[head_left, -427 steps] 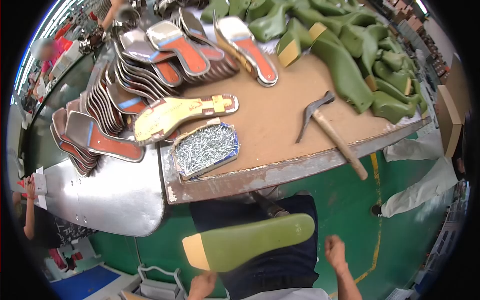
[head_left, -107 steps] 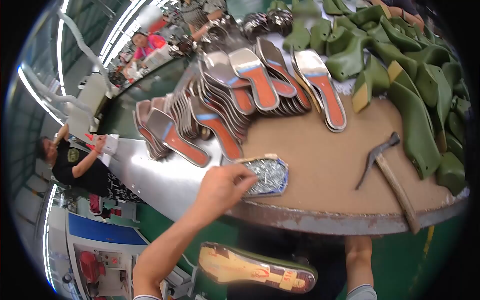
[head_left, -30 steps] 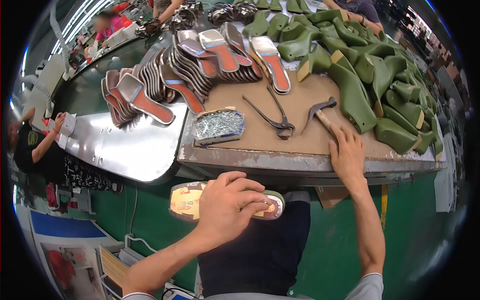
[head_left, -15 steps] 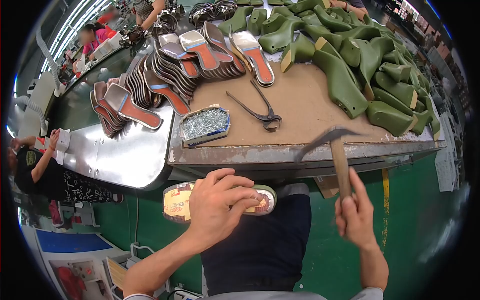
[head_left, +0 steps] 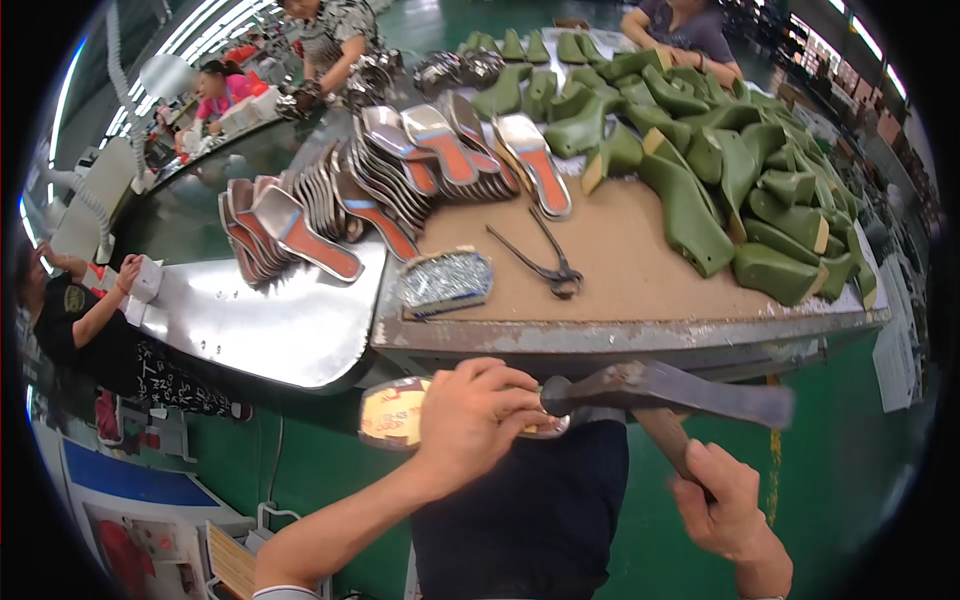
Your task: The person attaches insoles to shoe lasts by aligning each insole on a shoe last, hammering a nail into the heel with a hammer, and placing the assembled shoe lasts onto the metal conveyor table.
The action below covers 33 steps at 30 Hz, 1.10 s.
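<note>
In my right hand (head_left: 722, 498) is the wooden handle of a hammer (head_left: 665, 388). The round face of its dark metal head is close beside the fingertips of my left hand (head_left: 478, 418). That left hand curls over a shoe last with an insole (head_left: 392, 413) on it, lying sideways over my lap. Its yellowish, printed surface shows left of my fingers, and a small part shows at the right end. Whether my left fingertips pinch a nail cannot be made out. Beyond them, pincers (head_left: 556, 272) and a box of nails (head_left: 446, 284) rest on the bench.
Green shoe lasts (head_left: 690, 215) are piled at the bench's right. Insoles with red undersides (head_left: 300, 240) stand stacked at the left, by a metal tabletop (head_left: 270, 325). The bench edge (head_left: 620, 338) runs just beyond my hands. Other people sit at the far side and left.
The hammer head has come left and down to my left fingertips. My right hand has moved slightly lower. The view has shifted, so more of the far people shows.
</note>
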Tool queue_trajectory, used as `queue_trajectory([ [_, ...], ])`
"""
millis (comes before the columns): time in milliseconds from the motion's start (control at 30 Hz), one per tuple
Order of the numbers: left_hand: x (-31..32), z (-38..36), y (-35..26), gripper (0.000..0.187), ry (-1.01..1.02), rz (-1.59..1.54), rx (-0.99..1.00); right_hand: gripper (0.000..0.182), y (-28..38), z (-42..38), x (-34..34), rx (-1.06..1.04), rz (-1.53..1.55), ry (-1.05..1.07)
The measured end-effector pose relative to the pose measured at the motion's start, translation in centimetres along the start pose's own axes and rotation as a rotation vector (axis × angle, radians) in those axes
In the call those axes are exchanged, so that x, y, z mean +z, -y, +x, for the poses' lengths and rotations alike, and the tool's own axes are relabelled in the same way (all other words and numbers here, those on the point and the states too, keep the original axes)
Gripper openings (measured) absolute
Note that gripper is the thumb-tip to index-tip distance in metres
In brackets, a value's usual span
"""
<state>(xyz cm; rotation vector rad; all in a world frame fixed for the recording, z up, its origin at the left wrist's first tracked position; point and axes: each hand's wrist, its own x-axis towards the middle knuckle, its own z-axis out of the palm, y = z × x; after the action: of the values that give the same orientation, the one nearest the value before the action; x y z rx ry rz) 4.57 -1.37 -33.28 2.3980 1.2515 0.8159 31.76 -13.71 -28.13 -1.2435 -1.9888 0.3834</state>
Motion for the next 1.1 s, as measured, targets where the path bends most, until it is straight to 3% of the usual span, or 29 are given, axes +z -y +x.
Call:
queue_trajectory([
  [100, -0.4, -0.1, -0.2, 0.008, -0.001, 0.001, 0.014, 0.057, 0.6, 1.7, -0.1, -0.198, -0.001, -0.017],
  [200, -0.2, -0.2, -0.1, 0.006, -0.006, -0.025, 0.004, 0.059, 1.3, 1.7, -0.5, 0.014, -0.080, 0.150],
  [233, -0.3, -0.4, 0.2, 0.020, 0.078, -0.009, 0.002, 0.058, 1.0, 1.1, 0.0, -0.019, -0.101, 0.059],
  [300, -1.4, -0.1, 0.0, 0.041, 0.145, -0.040, -0.034, 0.056, -0.2, -1.5, 1.1, 0.154, 0.027, -0.046],
  [367, -2.2, -0.3, 1.0, 0.070, 0.291, 0.011, 0.025, 0.056, -0.6, -4.1, 2.9, 0.500, 0.403, -0.159],
  [467, -3.3, 0.2, 1.3, 0.069, 0.358, 0.253, 0.219, 0.056, 0.2, -5.0, 5.2, 0.940, 0.781, -0.247],
  [600, -3.7, 1.2, 0.1, 0.065, 0.457, 0.260, 0.096, 0.056, -1.4, -7.9, 6.8, 0.870, 0.851, -0.152],
  [833, -3.1, 1.2, -0.9, 0.058, 0.412, 0.273, 0.093, 0.056, -2.4, -7.1, 5.4, 0.535, 0.442, -0.273],
  [1100, -3.0, 0.8, -0.6, 0.061, 0.383, 0.253, 0.130, 0.062, -1.4, -3.6, 2.5, 0.151, 0.132, -0.215],
])
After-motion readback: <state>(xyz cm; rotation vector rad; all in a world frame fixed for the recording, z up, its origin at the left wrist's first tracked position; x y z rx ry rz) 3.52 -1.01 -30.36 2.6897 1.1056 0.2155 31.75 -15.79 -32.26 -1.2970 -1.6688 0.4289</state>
